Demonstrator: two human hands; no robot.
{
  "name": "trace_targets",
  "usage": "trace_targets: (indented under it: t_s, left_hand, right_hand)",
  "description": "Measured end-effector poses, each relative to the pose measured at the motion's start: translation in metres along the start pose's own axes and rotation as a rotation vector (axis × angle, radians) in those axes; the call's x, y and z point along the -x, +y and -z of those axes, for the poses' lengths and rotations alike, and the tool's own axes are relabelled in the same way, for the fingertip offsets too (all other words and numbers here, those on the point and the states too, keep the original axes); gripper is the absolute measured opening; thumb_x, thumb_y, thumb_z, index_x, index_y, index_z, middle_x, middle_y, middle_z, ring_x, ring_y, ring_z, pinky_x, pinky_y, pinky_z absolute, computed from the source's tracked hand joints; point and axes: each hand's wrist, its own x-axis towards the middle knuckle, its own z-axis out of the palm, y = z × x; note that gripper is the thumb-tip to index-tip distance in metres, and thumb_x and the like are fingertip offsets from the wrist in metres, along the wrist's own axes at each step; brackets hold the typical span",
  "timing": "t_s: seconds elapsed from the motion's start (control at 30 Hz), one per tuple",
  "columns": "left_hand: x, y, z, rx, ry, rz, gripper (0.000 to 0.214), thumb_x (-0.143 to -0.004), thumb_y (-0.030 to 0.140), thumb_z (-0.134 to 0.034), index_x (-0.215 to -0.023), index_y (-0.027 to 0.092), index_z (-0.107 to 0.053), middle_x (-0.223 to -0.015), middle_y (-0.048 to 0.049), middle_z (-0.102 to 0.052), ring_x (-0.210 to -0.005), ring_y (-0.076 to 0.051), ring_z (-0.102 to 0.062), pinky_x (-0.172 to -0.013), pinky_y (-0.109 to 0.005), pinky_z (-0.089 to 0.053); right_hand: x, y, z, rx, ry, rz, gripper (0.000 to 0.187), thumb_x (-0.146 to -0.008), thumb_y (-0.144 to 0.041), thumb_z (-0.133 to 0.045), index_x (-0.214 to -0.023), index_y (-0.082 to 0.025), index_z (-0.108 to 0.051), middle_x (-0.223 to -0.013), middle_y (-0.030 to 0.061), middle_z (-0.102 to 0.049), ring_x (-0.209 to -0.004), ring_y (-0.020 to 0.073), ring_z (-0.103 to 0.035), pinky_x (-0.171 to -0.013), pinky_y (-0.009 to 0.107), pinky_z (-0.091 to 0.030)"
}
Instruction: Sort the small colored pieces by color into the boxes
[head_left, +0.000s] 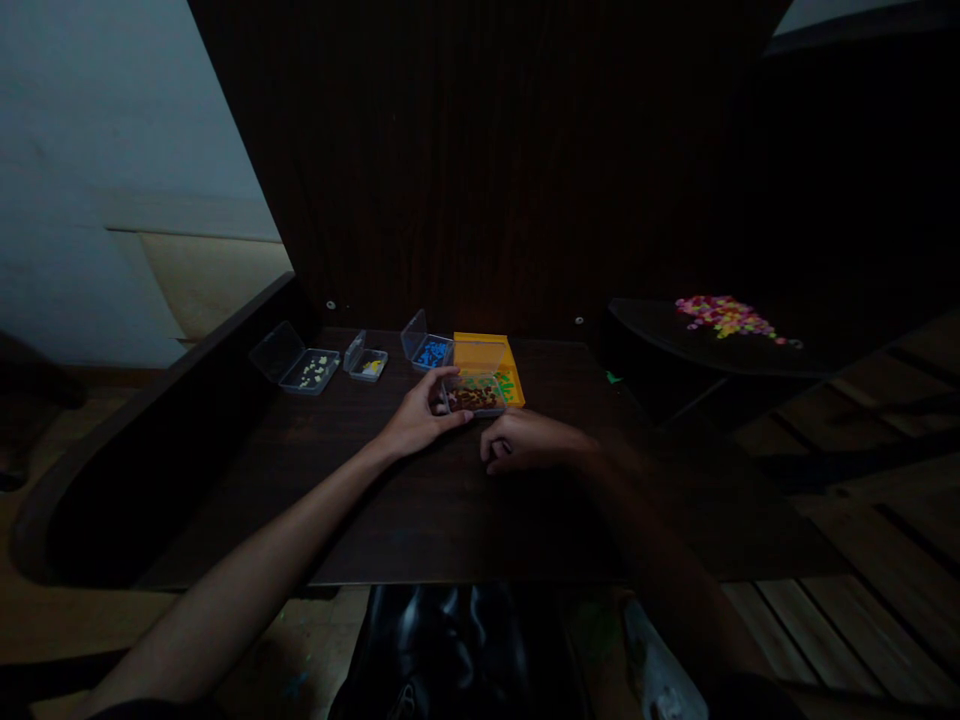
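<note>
My left hand (421, 414) grips the left side of a clear plastic box (480, 408), thumb at the near edge and fingers behind. Small brown pieces (474, 397) lie in that box. It overlaps the front of a yellow tray (517, 380) with green pieces (507, 386) in it. Just right of and nearer than the box, my right hand (521, 440) is closed with its fingers curled in; whatever they hold, if anything, is hidden. Behind the left hand stands an open clear box of blue pieces (433, 354).
Left on the dark desk (420, 520) are an open box of pale pieces (315, 372) and a smaller one with yellow and white pieces (369, 366). Pink and yellow bits (727, 316) are heaped on a dark side shelf (660, 325). A raised side panel (150, 420) borders the desk's left.
</note>
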Motion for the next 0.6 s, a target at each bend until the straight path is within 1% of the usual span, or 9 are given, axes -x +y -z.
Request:
trace_targets:
  t_s: [0.1,0.17,0.27,0.33,0.5,0.6]
  left_hand:
    - [0.000,0.001,0.000,0.001,-0.001,0.006,0.064,-0.065,0.025,-0.077,-0.122,0.018,-0.049,-0.125,-0.0118,-0.057,-0.100,-0.021,-0.061,-0.091,-0.042,-0.053]
    - [0.000,0.001,0.000,0.007,-0.001,0.005,0.064,-0.065,0.025,-0.077,-0.122,0.018,-0.049,-0.125,-0.0119,-0.057,-0.101,-0.021,-0.061,-0.091,-0.042,-0.052]
    - [0.000,0.000,0.000,0.025,-0.009,0.001,0.065,-0.065,0.024,-0.077,-0.122,0.018,-0.048,-0.125,-0.0120,-0.057,-0.101,-0.021,-0.062,-0.091,-0.043,-0.052]
    - [0.000,-0.001,0.000,0.033,-0.012,0.000,0.065,-0.065,0.024,-0.076,-0.122,0.018,-0.047,-0.125,-0.0119,-0.057,-0.102,-0.022,-0.062,-0.092,-0.044,-0.052]
    - [0.000,-0.002,0.000,-0.006,-0.005,0.008,0.064,-0.066,0.025,-0.076,-0.123,0.019,-0.047,-0.127,-0.0117,-0.056,-0.105,-0.022,-0.061,-0.093,-0.043,-0.052]
    - [0.000,-0.002,0.000,0.003,-0.002,0.001,0.063,-0.066,0.025,-0.076,-0.122,0.018,-0.047,-0.128,-0.0125,-0.055,-0.105,-0.022,-0.061,-0.093,-0.043,-0.051]
  right_hand:
    - [0.000,0.000,-0.001,0.034,-0.026,-0.015,0.009,-0.077,-0.022,-0.065,-0.082,-0.018,-0.071,-0.069,-0.0022,-0.066,-0.063,0.0093,-0.057,-0.058,0.019,-0.035]
    - [0.000,0.002,-0.001,0.033,-0.032,-0.024,0.010,-0.078,-0.021,-0.063,-0.083,-0.018,-0.071,-0.073,-0.0014,-0.067,-0.064,0.0094,-0.057,-0.057,0.019,-0.035]
    - [0.003,0.006,0.000,-0.019,-0.032,-0.039,0.011,-0.079,-0.020,-0.061,-0.086,-0.016,-0.070,-0.076,-0.0003,-0.068,-0.066,0.0095,-0.058,-0.056,0.018,-0.036]
    - [0.005,0.010,0.001,-0.062,-0.035,-0.049,0.013,-0.080,-0.020,-0.060,-0.088,-0.016,-0.068,-0.075,0.0000,-0.067,-0.064,0.0095,-0.058,-0.054,0.017,-0.036]
    - [0.006,0.012,0.004,-0.086,0.014,-0.051,0.011,-0.077,-0.020,-0.061,-0.085,-0.015,-0.067,-0.072,0.0003,-0.067,-0.063,0.0103,-0.058,-0.055,0.018,-0.038]
    - [0.006,0.009,0.005,-0.089,0.029,-0.040,0.018,-0.074,-0.017,-0.063,-0.091,-0.014,-0.068,-0.076,0.0006,-0.069,-0.063,0.0106,-0.059,-0.056,0.018,-0.040]
